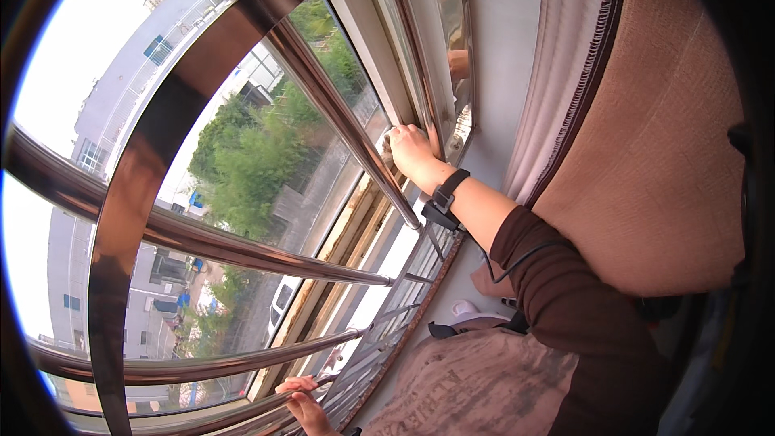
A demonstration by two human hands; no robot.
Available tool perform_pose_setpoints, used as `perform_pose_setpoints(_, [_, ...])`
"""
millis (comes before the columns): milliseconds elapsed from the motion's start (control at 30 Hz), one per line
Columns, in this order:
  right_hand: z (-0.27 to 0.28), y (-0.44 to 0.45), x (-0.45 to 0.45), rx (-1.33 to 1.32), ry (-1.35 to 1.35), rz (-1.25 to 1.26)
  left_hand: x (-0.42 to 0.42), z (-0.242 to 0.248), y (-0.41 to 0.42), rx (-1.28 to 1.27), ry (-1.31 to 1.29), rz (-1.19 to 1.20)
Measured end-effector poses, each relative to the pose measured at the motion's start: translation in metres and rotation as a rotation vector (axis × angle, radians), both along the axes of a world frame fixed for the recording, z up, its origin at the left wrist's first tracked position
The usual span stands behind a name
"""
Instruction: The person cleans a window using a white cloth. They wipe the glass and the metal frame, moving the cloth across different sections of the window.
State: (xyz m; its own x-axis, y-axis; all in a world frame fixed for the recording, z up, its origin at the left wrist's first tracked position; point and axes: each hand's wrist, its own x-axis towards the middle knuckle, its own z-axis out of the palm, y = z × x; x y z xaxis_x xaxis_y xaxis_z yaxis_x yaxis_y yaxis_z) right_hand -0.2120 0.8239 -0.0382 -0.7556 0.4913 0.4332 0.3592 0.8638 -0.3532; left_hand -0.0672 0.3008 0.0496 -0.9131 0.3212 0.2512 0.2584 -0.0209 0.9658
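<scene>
My right hand (415, 148) presses a greyish wadded cloth (388, 146), partly hidden under my fingers, into the lower corner of the window frame (387, 82). It reaches in behind a polished metal guard bar (339, 115). A black strap with a small dark device (441, 213) sits on that wrist, and a cable runs from it along the sleeve. At the bottom, my left hand (306, 402) has its fingers around another guard bar (266, 406). Brown dirt marks the window track (327, 272) between the hands.
A flat metal band (130, 194) crosses the guard bars. Below them stretches a reflective sill (387, 321) with a rusty-brown edge. A brownish-pink curtain (660, 151) with pale lining hangs at right. Outside the glass are trees (254, 163), buildings and a white vehicle (281, 303).
</scene>
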Motion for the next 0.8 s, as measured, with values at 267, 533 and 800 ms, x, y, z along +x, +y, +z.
perform_pose_setpoints(267, [-0.003, -0.001, -0.002, 0.096, 0.048, -0.034, 0.002, -0.001, 0.000, 0.028, -0.041, 0.024])
perform_pose_setpoints(533, [-0.014, 0.008, -0.007, -0.212, 0.162, 0.145, 0.001, 0.000, 0.002, -0.008, 0.004, 0.015])
perform_pose_setpoints(800, [0.006, -0.015, 0.020, -0.124, 0.360, 0.334, 0.000, 0.000, 0.001, 0.005, 0.004, -0.006])
